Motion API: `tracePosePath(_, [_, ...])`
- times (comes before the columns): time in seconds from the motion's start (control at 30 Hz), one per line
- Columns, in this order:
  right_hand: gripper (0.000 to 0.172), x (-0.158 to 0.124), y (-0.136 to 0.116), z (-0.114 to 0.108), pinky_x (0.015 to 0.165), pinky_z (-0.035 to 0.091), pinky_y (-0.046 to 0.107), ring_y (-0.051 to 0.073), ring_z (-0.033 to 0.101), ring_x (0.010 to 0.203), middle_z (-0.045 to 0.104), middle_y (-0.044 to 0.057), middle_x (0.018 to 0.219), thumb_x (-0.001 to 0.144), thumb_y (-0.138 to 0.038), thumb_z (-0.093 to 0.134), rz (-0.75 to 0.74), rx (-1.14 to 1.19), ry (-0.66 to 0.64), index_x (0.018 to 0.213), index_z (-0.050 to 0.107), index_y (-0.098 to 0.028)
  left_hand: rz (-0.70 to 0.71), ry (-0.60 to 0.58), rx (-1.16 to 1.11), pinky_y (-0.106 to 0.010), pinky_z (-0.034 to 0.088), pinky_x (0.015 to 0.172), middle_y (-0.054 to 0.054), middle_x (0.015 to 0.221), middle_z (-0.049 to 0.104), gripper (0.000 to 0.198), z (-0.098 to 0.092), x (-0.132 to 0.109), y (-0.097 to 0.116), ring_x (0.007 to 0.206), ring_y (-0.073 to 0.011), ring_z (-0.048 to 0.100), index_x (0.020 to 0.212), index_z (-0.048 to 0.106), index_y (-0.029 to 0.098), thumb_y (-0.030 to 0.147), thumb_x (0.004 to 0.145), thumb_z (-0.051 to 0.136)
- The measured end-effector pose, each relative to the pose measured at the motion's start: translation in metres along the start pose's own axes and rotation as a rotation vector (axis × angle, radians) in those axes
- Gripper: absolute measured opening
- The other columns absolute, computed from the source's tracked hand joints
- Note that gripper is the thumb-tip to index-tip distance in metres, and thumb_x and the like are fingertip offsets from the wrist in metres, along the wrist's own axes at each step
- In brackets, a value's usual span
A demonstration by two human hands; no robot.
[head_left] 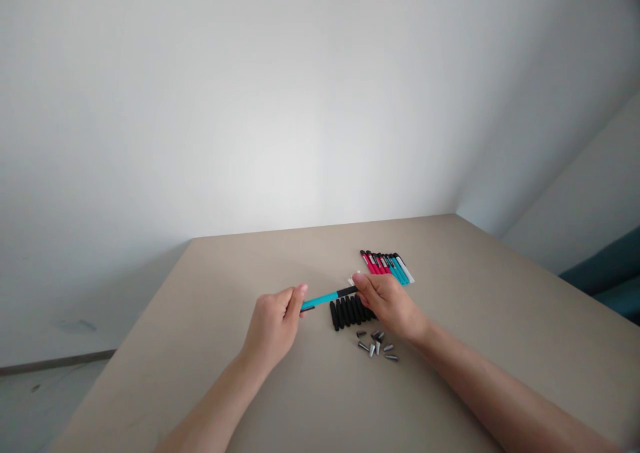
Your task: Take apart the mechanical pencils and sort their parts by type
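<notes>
A pen [323,300] with a blue barrel and a black grip section is held between my two hands above the table. My left hand [275,320] is closed around its blue end, where a dark clip shows. The black end is pinched by my right hand [387,300], which hides its tip. Just below the pen lies a row of black pen grips [345,313], partly covered by my right hand. Nearer to me several small silver cone tips [375,345] are scattered on the table.
Behind my right hand, red, blue and white pen barrels [387,266] with black tops lie side by side. Some small white pieces [351,282] show beside my right fingers. The beige table [225,273] meets a white wall; a dark teal cloth [607,266] hangs at the right.
</notes>
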State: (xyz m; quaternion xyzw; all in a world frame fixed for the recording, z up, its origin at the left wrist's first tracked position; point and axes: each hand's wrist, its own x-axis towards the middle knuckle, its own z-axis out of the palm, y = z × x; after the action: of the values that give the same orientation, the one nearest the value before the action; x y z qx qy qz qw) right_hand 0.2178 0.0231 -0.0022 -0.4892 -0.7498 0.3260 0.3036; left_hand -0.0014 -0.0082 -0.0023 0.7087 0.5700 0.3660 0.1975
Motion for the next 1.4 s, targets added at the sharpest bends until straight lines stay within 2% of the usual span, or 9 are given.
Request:
tracePosePath(0.13, [0.048,0.0,-0.003,-0.001,0.045,0.024,0.024,0.009,0.031,0.048,0.036,-0.003,0.052,0.094,-0.051,0.03,-0.101,-0.034,0.033,0.058,0.036,-0.02,-0.087,0.031,-0.05,-0.021,0.026,0.045,0.005,0.044,0.039,0.047,0.005,0.001,-0.002,0.043,-0.0093,0.038,0.051,0.043,0.019,0.043,0.091,0.038])
tracePosePath(0.27, [0.049,0.003,0.004,0.001,0.044,0.022,0.024,0.009,0.03,0.047,0.031,-0.004,0.05,0.093,-0.054,0.03,-0.023,-0.023,0.102,0.057,0.035,-0.02,-0.065,0.014,-0.188,-0.02,0.031,0.046,0.003,0.059,0.053,0.025,0.003,-0.001,-0.002,0.048,-0.0098,0.043,0.078,0.058,0.017,0.038,0.087,0.048])
tracePosePath(0.37, [0.05,0.004,0.008,0.0,0.044,0.023,0.024,0.01,0.032,0.047,0.033,-0.004,0.049,0.092,-0.054,0.03,0.011,-0.016,0.121,0.056,0.037,-0.02,-0.044,0.012,-0.239,-0.02,0.033,0.046,0.002,0.065,0.055,0.022,0.003,-0.002,-0.002,0.049,-0.0098,0.044,0.089,0.059,0.017,0.037,0.086,0.05])
tracePosePath(0.63, [0.052,0.002,0.003,-0.004,0.043,0.025,0.023,0.009,0.034,0.045,0.039,-0.003,0.048,0.092,-0.054,0.031,-0.003,0.045,0.093,0.055,0.04,-0.019,0.03,0.063,-0.079,-0.021,0.03,0.045,0.005,0.052,0.046,0.026,-0.001,0.0,-0.004,0.046,-0.011,0.042,0.085,0.06,0.018,0.039,0.088,0.046])
tracePosePath(0.73, [0.052,0.002,0.004,-0.004,0.042,0.024,0.024,0.009,0.032,0.044,0.037,-0.003,0.047,0.092,-0.055,0.031,-0.005,0.057,0.093,0.055,0.04,-0.019,0.104,0.056,-0.021,-0.021,0.027,0.045,0.006,0.048,0.041,0.034,-0.003,0.0,-0.003,0.043,-0.0099,0.039,0.069,0.055,0.019,0.039,0.091,0.04])
tracePosePath(0.83, [0.05,0.002,0.004,-0.006,0.044,0.025,0.024,0.009,0.033,0.046,0.038,-0.003,0.049,0.092,-0.053,0.033,-0.034,0.053,0.091,0.056,0.041,-0.019,0.079,0.053,-0.05,-0.021,0.027,0.046,0.006,0.045,0.036,0.046,-0.003,-0.001,-0.002,0.042,-0.0089,0.037,0.054,0.044,0.019,0.039,0.093,0.033])
tracePosePath(1.03, [0.045,0.002,0.001,-0.01,0.047,0.025,0.024,0.01,0.036,0.05,0.039,-0.003,0.052,0.091,-0.047,0.039,-0.09,-0.003,0.076,0.062,0.052,-0.016,0.011,0.076,-0.075,-0.02,0.028,0.045,0.007,0.045,0.036,0.043,0.0,-0.001,-0.003,0.041,-0.009,0.037,0.058,0.045,0.019,0.043,0.092,0.035])
tracePosePath(1.23, [0.048,0.004,0.002,-0.008,0.045,0.02,0.024,0.009,0.027,0.047,0.027,-0.005,0.051,0.09,-0.05,0.038,-0.005,0.066,0.021,0.054,0.035,-0.019,0.002,0.073,-0.078,-0.02,0.03,0.045,0.005,0.046,0.041,0.042,0.001,-0.002,-0.004,0.042,-0.0094,0.04,0.061,0.049,0.019,0.044,0.092,0.035])
tracePosePath(1.4, [0.041,0.003,-0.001,-0.01,0.046,0.023,0.024,0.009,0.03,0.05,0.034,-0.004,0.053,0.086,-0.048,0.047,-0.053,0.121,0.077,0.059,0.043,-0.018,-0.022,0.071,-0.086,-0.021,0.03,0.045,0.005,0.044,0.041,0.046,0.001,-0.002,-0.003,0.041,-0.0097,0.041,0.057,0.046,0.019,0.045,0.093,0.033])
